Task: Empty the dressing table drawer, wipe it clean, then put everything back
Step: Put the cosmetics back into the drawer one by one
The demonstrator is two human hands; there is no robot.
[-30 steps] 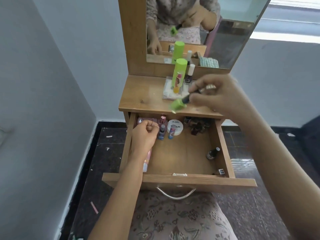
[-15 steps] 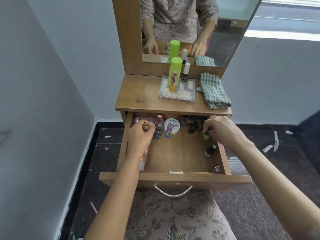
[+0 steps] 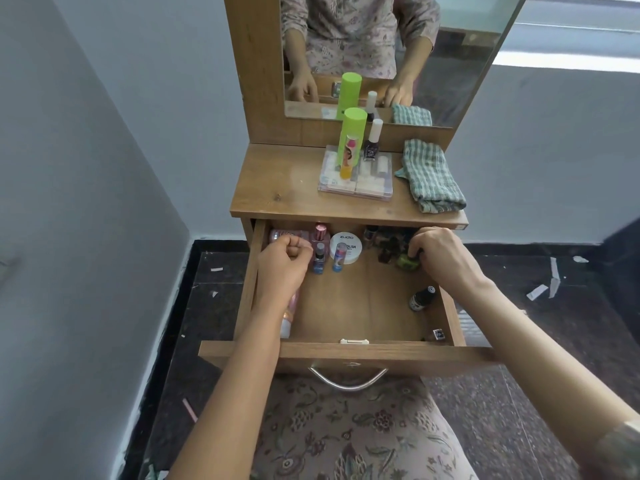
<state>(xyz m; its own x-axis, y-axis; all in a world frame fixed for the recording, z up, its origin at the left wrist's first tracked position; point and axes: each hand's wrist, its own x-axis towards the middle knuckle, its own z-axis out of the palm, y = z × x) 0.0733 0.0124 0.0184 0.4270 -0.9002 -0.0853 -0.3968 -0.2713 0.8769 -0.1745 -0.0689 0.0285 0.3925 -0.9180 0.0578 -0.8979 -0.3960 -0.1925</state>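
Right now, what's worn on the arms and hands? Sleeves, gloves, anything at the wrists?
No gloves on left hand or right hand, forearms uncovered, nothing at the wrists. A floral-print sleeve shows near the right elbow; the mirror shows matching sleeves.

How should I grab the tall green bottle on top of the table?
Grip the tall green bottle round its middle, coming from the front-left. It stands upright, a white-capped nail polish crowds its right side, and the back panel blocks the rear.

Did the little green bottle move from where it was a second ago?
Yes. The green bottle went down from above the tabletop into the drawer, held by the right hand.
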